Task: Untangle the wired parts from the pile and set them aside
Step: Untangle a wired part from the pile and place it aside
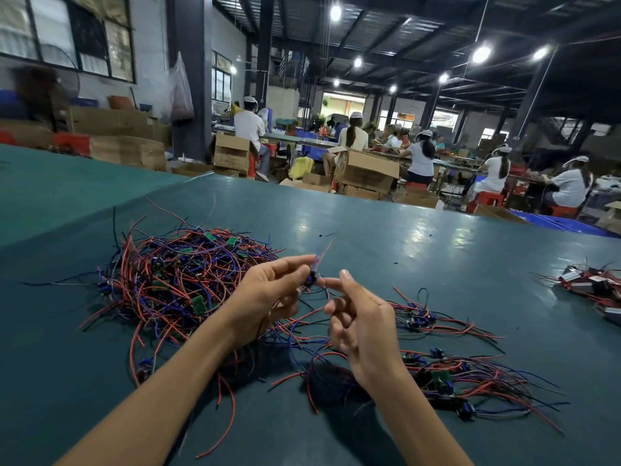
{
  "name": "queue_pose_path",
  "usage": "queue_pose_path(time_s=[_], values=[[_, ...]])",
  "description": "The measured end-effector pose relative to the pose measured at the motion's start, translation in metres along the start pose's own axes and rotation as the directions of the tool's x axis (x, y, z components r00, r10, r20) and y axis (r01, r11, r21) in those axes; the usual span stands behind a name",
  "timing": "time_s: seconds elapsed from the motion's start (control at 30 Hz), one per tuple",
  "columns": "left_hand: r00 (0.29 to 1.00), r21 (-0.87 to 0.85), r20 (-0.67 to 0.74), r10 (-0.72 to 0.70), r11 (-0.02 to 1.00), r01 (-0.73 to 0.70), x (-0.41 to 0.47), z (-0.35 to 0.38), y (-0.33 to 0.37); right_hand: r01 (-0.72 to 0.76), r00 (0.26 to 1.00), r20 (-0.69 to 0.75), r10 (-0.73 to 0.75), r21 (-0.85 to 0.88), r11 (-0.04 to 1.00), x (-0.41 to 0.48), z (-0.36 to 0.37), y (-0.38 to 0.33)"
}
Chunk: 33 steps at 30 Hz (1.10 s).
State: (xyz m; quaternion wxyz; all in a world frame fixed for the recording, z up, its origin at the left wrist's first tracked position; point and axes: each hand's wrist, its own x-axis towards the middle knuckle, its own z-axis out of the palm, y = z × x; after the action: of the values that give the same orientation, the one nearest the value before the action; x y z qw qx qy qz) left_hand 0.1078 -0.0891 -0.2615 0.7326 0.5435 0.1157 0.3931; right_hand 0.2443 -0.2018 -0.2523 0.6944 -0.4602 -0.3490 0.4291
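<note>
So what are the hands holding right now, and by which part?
One small wired part, by its dark body: the left hand pinches it, the right hand touches it, its wires pointing up.

You see a pile [174,280] of red, blue and black wires with small green boards, lying on a dark teal table [386,243]

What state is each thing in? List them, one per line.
Tangled pile of red, blue and black wires with green boards: knotted, lying at left.
Small dark wired part: lifted, pinched by left hand.
Right hand: forefinger tip touches the part; grip unclear.
Separated wired parts: laid loosely at right.
</note>
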Motion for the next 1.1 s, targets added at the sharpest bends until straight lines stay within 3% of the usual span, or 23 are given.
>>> queue_pose_path(time_s=[0.17,0.4,0.47,0.57,0.7,0.8,0.87,0.93,1.0,1.1], values=[[0.988,0.316,0.001,0.155,0.937,-0.147,0.001,0.007,-0.011,-0.023,1.0,-0.015,0.023,0.041,0.999,0.001,0.0,0.001],[0.957,0.5,0.097,0.273,0.818,-0.284,-0.002,0.031,-0.008,0.06,0.997,-0.037,-0.063,-0.096,0.994,-0.003,-0.011,-0.032],[0.952,0.557,0.086,0.293,0.778,-0.289,-0.001,0.038,-0.007,0.12,0.985,-0.106,-0.136,-0.149,0.982,-0.007,-0.029,-0.051],[0.958,0.664,0.142,0.25,0.694,-0.28,0.0,0.058,-0.019,0.062,0.952,-0.279,-0.123,-0.219,0.974,-0.025,-0.077,-0.072],[0.971,0.846,0.235,0.051,0.482,-0.23,-0.007,0.097,-0.052,-0.12,0.844,-0.536,-0.015,-0.217,0.969,-0.056,-0.142,-0.068],[0.987,0.938,0.149,-0.057,0.325,-0.123,-0.011,0.113,-0.067,-0.236,0.788,-0.613,0.059,-0.212,0.948,-0.067,-0.161,-0.06],[0.994,0.984,0.104,-0.041,0.15,-0.097,-0.015,0.113,-0.065,-0.298,0.76,-0.648,0.046,-0.285,0.911,-0.069,-0.166,-0.063],[0.992,0.988,0.113,0.059,0.097,-0.118,-0.019,0.102,-0.049,-0.336,0.721,-0.692,-0.043,-0.402,0.852,-0.068,-0.164,-0.072],[0.983,0.996,0.078,0.169,0.035,-0.085,-0.017,0.08,-0.024,-0.327,0.719,-0.67,-0.186,-0.562,0.76,-0.06,-0.146,-0.083],[0.988,0.964,-0.058,0.142,-0.249,0.093,0.0,0.033,0.02,-0.177,0.82,-0.448,-0.356,-0.791,0.586,-0.03,-0.086,-0.087]])
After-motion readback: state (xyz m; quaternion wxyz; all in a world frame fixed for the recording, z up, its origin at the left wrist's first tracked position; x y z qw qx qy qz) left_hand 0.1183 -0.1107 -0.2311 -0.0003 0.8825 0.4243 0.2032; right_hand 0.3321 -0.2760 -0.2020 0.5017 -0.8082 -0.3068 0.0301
